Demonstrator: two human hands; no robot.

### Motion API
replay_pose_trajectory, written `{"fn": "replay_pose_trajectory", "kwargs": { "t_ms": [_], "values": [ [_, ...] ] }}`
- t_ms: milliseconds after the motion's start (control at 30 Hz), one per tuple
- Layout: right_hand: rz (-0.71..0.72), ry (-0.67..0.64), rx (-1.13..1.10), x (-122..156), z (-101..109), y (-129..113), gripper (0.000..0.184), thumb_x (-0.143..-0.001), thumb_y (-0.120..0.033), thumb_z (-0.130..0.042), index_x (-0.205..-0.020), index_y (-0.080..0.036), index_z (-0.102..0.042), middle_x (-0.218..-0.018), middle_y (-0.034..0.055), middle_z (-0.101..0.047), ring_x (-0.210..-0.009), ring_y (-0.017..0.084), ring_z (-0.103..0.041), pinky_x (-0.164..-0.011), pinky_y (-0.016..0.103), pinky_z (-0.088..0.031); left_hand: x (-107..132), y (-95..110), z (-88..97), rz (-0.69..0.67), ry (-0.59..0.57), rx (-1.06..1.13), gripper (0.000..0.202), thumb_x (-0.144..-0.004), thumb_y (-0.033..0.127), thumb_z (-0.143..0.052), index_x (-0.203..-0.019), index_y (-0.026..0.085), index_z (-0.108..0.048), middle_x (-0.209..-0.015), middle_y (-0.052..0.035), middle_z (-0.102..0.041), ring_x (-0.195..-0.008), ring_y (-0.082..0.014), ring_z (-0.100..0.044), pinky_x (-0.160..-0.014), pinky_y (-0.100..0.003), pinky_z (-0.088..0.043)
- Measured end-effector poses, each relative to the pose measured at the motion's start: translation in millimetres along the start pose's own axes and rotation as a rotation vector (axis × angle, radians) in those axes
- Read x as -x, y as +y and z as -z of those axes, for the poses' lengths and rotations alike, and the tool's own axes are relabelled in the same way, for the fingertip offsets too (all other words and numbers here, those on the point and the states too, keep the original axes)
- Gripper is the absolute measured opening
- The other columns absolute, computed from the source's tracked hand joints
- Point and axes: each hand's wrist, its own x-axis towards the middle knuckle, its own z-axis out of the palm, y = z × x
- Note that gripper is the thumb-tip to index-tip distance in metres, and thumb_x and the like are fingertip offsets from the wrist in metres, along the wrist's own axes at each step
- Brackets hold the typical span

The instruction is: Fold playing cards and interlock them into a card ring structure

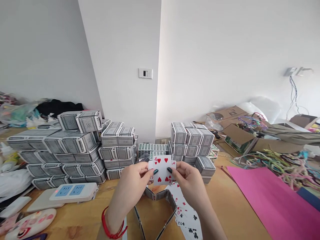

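Observation:
Between my two hands I hold playing cards (pixel 162 170) up above the table. A four of hearts faces me, upright, with another card lying crosswise behind it; a 3 shows at its right corner. My left hand (pixel 137 178) pinches the left side, thumb in front. On the right side my right hand (pixel 186 175) does the same. Below them on the table stands a frame of folded cards (pixel 157 196), shaped with a notch at its far side. Loose playing cards (pixel 186 213) lie spread face up beside it, under my right forearm.
Stacked card-covered blocks (pixel 67 146) rise at the left, more blocks (pixel 191 140) behind my right hand. A white power strip (pixel 73 192) lies at left. Pink paper (pixel 275 200), tangled pipe cleaners (pixel 277 166) and cardboard boxes (pixel 240 136) occupy the right.

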Motion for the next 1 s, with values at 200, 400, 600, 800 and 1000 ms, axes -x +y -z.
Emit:
{"fn": "replay_pose_trajectory", "kwargs": {
  "t_ms": [200, 400, 600, 800, 1000],
  "values": [
    [-0.002, -0.003, -0.045, -0.6, 0.9, 1.4, 0.032, -0.073, -0.046, -0.060, -0.084, -0.016, -0.058, -0.079, 0.0090, -0.069, -0.072, 0.023, -0.065, -0.067, 0.034, -0.051, -1.9, -1.9, -2.6, 0.019, -0.018, 0.054, 0.022, -0.075, 0.037, -0.050, -0.066, 0.019, -0.057, -0.073, -0.0021, -0.068, -0.069, -0.0205, -0.065, -0.061, -0.027, -0.051],
    [-0.036, -0.033, -0.109, -0.5, 3.3, -2.8, 0.034, -0.070, -0.046, -0.063, -0.086, -0.015, -0.061, -0.080, 0.0087, -0.070, -0.073, 0.022, -0.066, -0.068, 0.034, -0.052, -2.5, -0.6, -3.8, 0.030, -0.022, 0.093, 0.020, -0.075, 0.035, -0.051, -0.072, 0.018, -0.062, -0.075, -0.0025, -0.069, -0.069, -0.0205, -0.065, -0.062, -0.028, -0.053],
    [-0.085, -0.040, -0.200, -0.7, 4.1, -5.1, 0.035, -0.067, -0.044, -0.067, -0.086, -0.015, -0.066, -0.077, 0.0084, -0.071, -0.069, 0.021, -0.066, -0.068, 0.035, -0.053, -2.8, -3.3, -4.8, 0.030, -0.048, 0.166, 0.023, -0.075, 0.036, -0.053, -0.078, 0.017, -0.065, -0.075, -0.0032, -0.069, -0.068, -0.0195, -0.064, -0.062, -0.029, -0.054],
    [-0.089, 0.014, -0.269, -2.2, 4.8, -3.5, 0.035, -0.064, -0.045, -0.069, -0.082, -0.015, -0.067, -0.075, 0.0083, -0.070, -0.066, 0.020, -0.065, -0.067, 0.035, -0.053, -8.6, -9.2, -5.7, 0.001, -0.050, 0.271, 0.028, -0.076, 0.038, -0.053, -0.089, 0.018, -0.068, -0.082, -0.0034, -0.070, -0.075, -0.0189, -0.064, -0.069, -0.031, -0.053],
    [-0.085, -0.014, -0.330, -1.3, 6.5, -4.5, 0.028, -0.067, -0.040, -0.069, -0.079, -0.016, -0.067, -0.072, 0.0059, -0.070, -0.062, 0.017, -0.064, -0.064, 0.029, -0.051, -10.5, -11.1, 1.7, 0.048, -0.140, 0.591, 0.034, -0.074, 0.038, -0.059, -0.095, 0.014, -0.067, -0.089, -0.0080, -0.069, -0.075, -0.0185, -0.063, -0.070, -0.033, -0.052]
  ]
}}
